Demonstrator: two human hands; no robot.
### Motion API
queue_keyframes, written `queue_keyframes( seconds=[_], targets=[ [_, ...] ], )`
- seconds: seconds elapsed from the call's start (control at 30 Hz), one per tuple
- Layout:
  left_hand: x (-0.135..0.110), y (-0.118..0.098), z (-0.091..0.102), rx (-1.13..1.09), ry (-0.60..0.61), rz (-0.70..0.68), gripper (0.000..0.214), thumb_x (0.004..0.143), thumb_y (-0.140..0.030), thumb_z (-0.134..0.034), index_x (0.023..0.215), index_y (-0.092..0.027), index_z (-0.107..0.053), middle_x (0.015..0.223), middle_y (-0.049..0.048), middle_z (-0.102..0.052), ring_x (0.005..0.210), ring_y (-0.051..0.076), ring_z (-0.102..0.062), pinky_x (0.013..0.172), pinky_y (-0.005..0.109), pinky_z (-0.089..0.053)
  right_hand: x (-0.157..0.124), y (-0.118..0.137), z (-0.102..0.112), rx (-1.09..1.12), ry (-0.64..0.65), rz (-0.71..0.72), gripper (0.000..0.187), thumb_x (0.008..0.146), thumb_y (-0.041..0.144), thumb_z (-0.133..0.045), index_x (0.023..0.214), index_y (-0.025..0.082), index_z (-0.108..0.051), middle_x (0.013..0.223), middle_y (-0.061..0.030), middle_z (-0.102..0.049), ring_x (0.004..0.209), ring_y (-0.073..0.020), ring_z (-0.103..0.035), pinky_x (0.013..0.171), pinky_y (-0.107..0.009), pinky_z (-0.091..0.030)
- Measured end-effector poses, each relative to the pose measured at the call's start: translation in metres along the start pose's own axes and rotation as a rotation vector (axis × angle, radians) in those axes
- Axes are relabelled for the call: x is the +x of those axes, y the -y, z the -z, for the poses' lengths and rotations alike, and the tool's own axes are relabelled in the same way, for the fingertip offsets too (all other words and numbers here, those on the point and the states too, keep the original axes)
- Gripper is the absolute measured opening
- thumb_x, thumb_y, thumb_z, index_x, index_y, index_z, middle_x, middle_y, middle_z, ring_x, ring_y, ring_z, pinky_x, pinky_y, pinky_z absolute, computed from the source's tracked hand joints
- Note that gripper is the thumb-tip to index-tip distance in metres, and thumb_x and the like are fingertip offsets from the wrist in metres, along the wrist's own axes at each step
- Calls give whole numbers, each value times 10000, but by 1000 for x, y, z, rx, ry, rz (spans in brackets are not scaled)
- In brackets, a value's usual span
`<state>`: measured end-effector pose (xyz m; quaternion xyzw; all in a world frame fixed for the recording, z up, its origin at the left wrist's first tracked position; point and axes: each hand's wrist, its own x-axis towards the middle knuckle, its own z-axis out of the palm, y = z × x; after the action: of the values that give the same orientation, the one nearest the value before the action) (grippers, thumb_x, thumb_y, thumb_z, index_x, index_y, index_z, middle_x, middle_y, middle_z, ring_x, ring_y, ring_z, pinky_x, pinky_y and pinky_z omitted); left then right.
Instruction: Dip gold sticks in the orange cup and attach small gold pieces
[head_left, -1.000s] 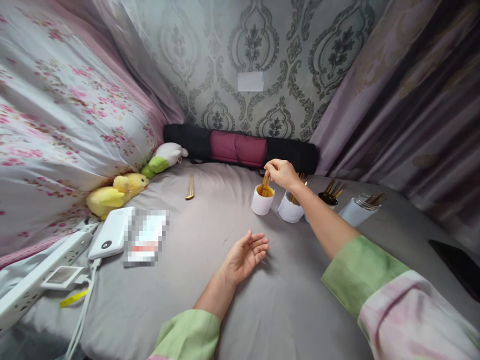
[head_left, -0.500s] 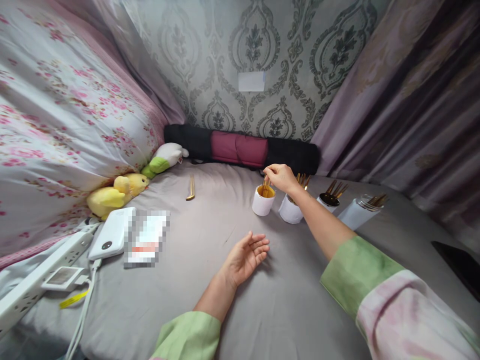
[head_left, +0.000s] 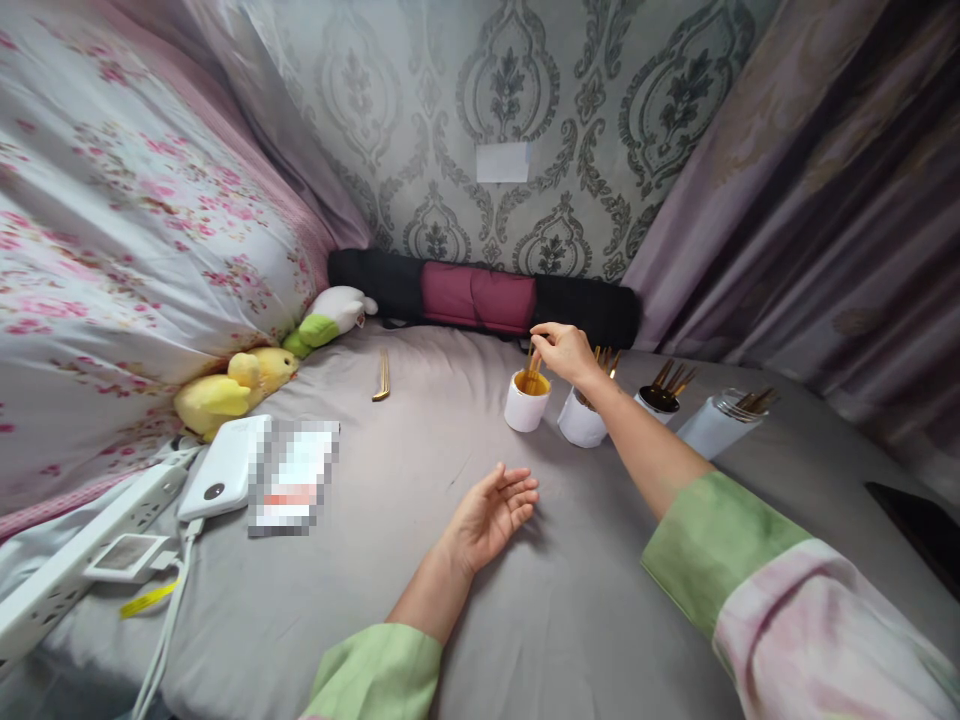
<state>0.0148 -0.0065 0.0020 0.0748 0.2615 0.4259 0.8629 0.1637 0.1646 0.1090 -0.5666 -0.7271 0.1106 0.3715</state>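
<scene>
My right hand [head_left: 564, 352] is above the nearest-left white cup [head_left: 526, 408], its fingertips pinched on a thin gold stick [head_left: 532, 356] that stands in the cup. The cup has a golden-yellow inside. My left hand [head_left: 495, 515] rests palm up on the grey sheet, fingers apart and nothing in it. Right of that cup stands a second white cup [head_left: 582, 425] with gold sticks, partly behind my right forearm. Farther right are a dark-lined white cup [head_left: 660, 405] and a tilted-looking white jar [head_left: 718, 428], both holding sticks. Several thin gold bent-ended sticks [head_left: 382, 378] lie together on the sheet.
A black and maroon roll [head_left: 480, 298] lies along the wall. On the left are plush toys [head_left: 232, 385], a white power bank [head_left: 226, 468], a blurred packet [head_left: 296, 475], and a power strip [head_left: 90, 545] with cables. A dark flat object [head_left: 919, 530] lies at the right edge.
My right hand has shifted very slightly up and to the right, still pinching at the first cup. My left hand and the cups have stayed put.
</scene>
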Motion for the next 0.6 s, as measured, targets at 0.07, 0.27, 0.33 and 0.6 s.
queue_keyframes(
  seconds=[0.07, 0.27, 0.33, 0.6],
  targets=[
    [0, 0, 0, 1, 0, 0, 313, 871, -319, -464, 884, -49, -621, 853, 135, -652, 695, 140, -621, 626, 227, -491, 0, 0, 1, -6, 1, -3, 262, 784, 224, -496, 966, 164, -674, 590, -5, -659, 600, -129, -617, 745, -261, -466],
    [0, 0, 0, 7, 10, 2, 305, 870, -309, -465, 899, -45, -617, 855, 135, -654, 701, 145, -626, 620, 227, -494, -5, 1, 7, 2, -15, -1, 273, 795, 235, -489, 991, 159, -664, 614, -9, -668, 599, -129, -616, 745, -269, -473],
    [0, 0, 1, 3, 20, 4, 303, 868, -306, -470, 904, -42, -614, 859, 135, -654, 704, 148, -628, 622, 227, -495, -7, 1, 10, 7, -26, -3, 275, 793, 242, -492, 991, 158, -663, 615, -10, -670, 589, -129, -615, 735, -268, -474],
    [2, -2, 6, -5, 67, -9, 288, 865, -287, -476, 905, -37, -613, 846, 133, -664, 694, 148, -633, 626, 231, -498, -26, -3, 20, 58, -77, -48, 273, 798, 309, -484, 957, 174, -661, 600, -12, -668, 513, -124, -592, 621, -252, -466]
  ],
)
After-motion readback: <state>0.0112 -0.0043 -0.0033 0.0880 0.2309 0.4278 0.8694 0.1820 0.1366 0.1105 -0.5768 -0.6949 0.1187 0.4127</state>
